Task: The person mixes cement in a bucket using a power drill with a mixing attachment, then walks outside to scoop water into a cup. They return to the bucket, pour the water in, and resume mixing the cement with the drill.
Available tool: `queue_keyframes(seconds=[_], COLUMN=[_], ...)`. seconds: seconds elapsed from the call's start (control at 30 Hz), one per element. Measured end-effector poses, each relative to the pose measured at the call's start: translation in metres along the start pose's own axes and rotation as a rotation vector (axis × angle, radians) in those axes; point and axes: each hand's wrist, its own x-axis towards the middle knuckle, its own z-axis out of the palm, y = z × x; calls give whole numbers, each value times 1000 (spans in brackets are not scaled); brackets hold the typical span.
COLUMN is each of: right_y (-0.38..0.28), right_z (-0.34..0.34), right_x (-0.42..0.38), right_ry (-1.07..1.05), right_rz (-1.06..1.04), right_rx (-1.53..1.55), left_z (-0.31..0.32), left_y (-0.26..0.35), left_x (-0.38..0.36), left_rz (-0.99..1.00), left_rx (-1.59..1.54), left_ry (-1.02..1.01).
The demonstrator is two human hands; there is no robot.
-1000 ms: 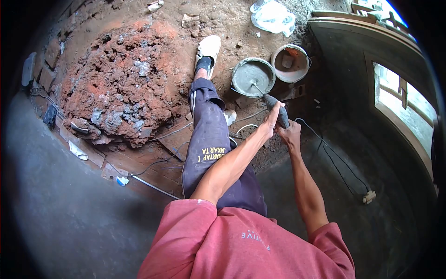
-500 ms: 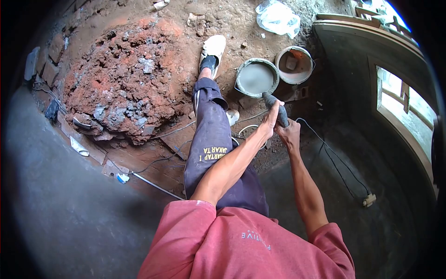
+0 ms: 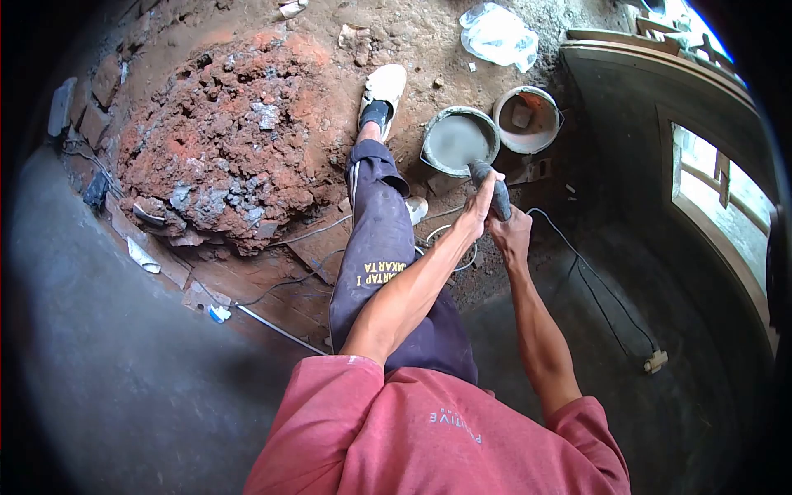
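My left hand (image 3: 476, 213) is wrapped round a dark, corded power tool (image 3: 501, 200) with a long rounded body. My right hand (image 3: 511, 233) grips the same tool at its rear end, nearest to me. Its front end reaches over the near rim of a bucket (image 3: 436, 119) full of smooth grey wet mix (image 3: 459, 140). Whatever is fitted to the tool's front is hidden, so its exact kind cannot be told. A cable (image 3: 569, 243) runs from behind my right hand to a cream socket block (image 3: 655, 361) on the floor.
A second bucket (image 3: 544, 134) with a lump inside touches the first. A large reddish soil heap (image 3: 223, 148) lies left, beyond the smooth floor's edge. A clear plastic bag (image 3: 497, 37) lies farther off. A wall with a window frame (image 3: 709, 181) rises at right. Loose cables cross near my legs.
The view has shifted very slightly, so the scene sits a little lower and to the right. Both hands keep their grip on the power tool at the bucket.
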Motion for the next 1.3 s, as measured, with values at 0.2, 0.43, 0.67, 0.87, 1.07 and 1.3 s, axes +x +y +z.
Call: queue_keyframes(seconds=[0.2,0.43,0.67,0.87,1.07,1.3], right_y=[-15,1,-2,9,3,17], right_z=[-7,-8,-12,-10,-17,-20], right_x=[1,10,13,21,17,15], right_ry=[21,30,25,39,50,69], right_rz=[48,25,71,42,64,17], right_rx=[57,-35,53,-29,4,-21], left_z=[5,8,10,17,21,26], left_y=[9,19,27,23,23,11], left_x=[-4,-4,4,2,1,13], left_rz=[46,-6,-28,41,19,-28], left_rx=[35,76,101,124,140,148], left_ry=[11,-20,-108,-187,-233,-238])
